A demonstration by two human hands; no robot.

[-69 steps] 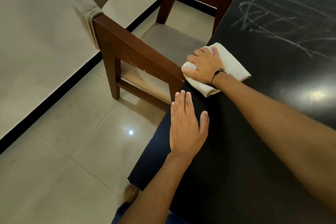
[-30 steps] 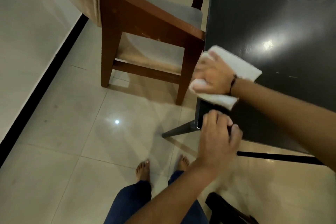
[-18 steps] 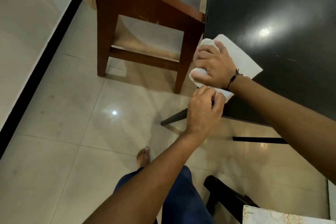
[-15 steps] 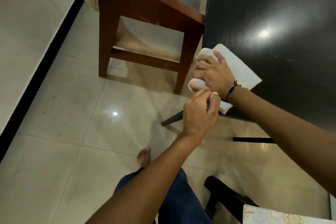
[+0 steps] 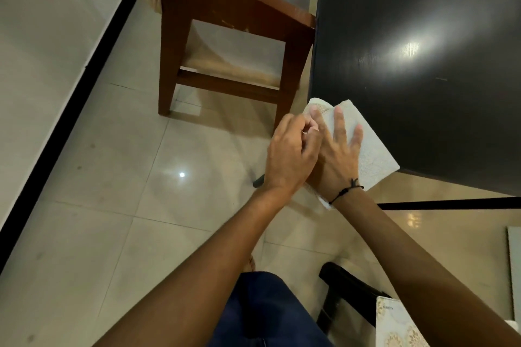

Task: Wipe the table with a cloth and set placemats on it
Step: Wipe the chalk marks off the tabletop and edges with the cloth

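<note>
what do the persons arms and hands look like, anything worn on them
Both forearms are bare, with no sleeves in view. The right hand has a thin black cord bracelet with a small knot at the wrist. The left hand shows no ring, watch or band. No gloves on either.

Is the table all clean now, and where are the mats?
Nearly clean: the dark table shines, though faint smears show at its far edge. The right hand lies flat on the cloth at the near corner, left hand beside it. No mats are on the table; a patterned placemat waits at the lower right.
</note>
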